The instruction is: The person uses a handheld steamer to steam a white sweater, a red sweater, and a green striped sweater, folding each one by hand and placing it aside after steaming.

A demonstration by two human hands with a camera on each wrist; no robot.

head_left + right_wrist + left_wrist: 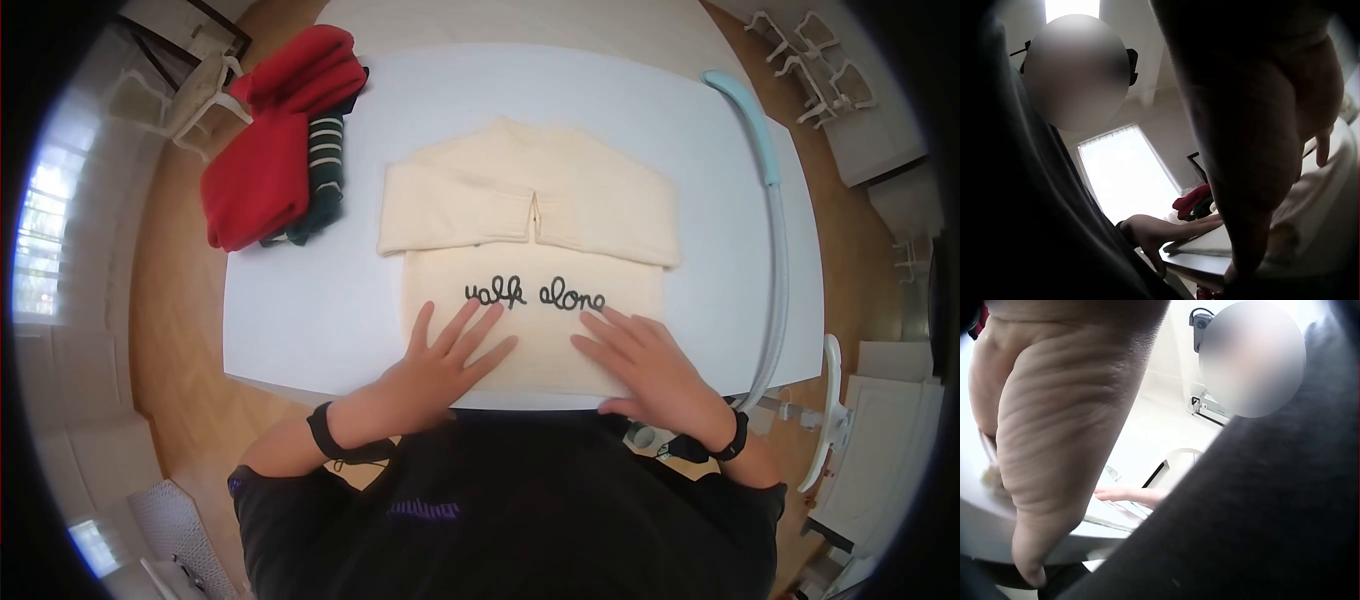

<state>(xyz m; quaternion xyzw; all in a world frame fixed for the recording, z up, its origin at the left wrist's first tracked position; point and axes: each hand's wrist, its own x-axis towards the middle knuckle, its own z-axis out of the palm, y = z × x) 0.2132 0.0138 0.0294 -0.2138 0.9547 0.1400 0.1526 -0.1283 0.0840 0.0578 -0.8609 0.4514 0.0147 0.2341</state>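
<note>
A cream sweater (pixel 530 200) lies on the white table in the head view, its two sleeves folded inward so the cuffs meet near the middle. Dark looped lettering (pixel 535 293) reading "walk alone" runs across its lower part. My left hand (pixel 430 365), fingers spread and straight, rests on the sweater's lower left below the lettering. On the lower right, my right hand (pixel 655 370) lies with extended fingers, fingertips right at the last letters. The left wrist view is mostly filled by the left palm (pixel 1063 431); the right palm (pixel 1260 144) looms dark in the right wrist view.
Folded red garments (pixel 262 175) and a dark green striped one (pixel 326 165) are stacked at the table's far left. A light blue curved arm on a grey flexible tube (pixel 777 270) stands along the right edge. The white table (pixel 300 320) ends close to the person's body.
</note>
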